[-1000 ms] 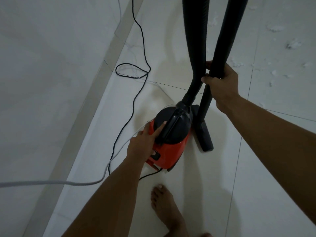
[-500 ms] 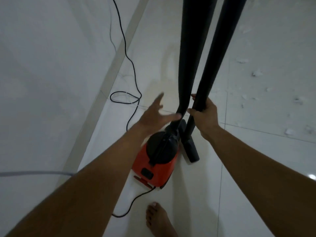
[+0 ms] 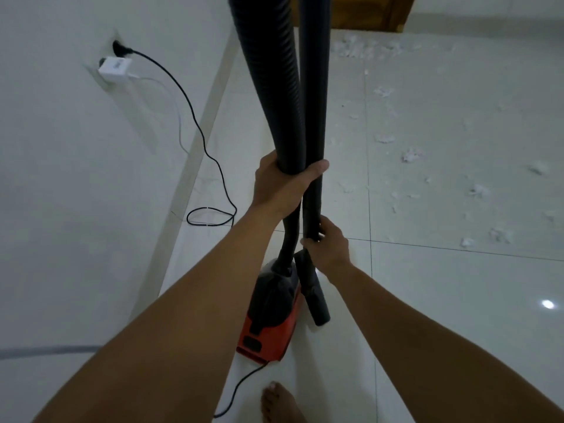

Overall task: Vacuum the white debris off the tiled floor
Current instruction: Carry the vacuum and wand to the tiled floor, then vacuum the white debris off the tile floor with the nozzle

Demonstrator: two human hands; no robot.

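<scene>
A red and black vacuum cleaner (image 3: 270,315) stands on the white tiled floor (image 3: 457,315) in front of me. Its ribbed black hose (image 3: 268,71) rises out of the top of the frame; my left hand (image 3: 280,184) is wrapped around the hose. Beside it runs the smooth black wand (image 3: 314,87), and my right hand (image 3: 328,248) grips the wand lower down. The wand's floor nozzle (image 3: 316,303) rests next to the canister. Several bits of white debris (image 3: 410,155) lie scattered over the tiles to the right and far ahead.
The black power cord (image 3: 195,117) runs from a wall socket (image 3: 117,47) down to a loop on the floor. A white adapter (image 3: 116,70) with a thin white cable is plugged in below the socket. My bare foot (image 3: 279,403) stands behind the vacuum. A wooden door (image 3: 366,10) is ahead.
My left hand left the vacuum's body, rose and closed around the hose. The view tilted up, showing the wall socket and more debris. The right hand kept its grip on the wand.
</scene>
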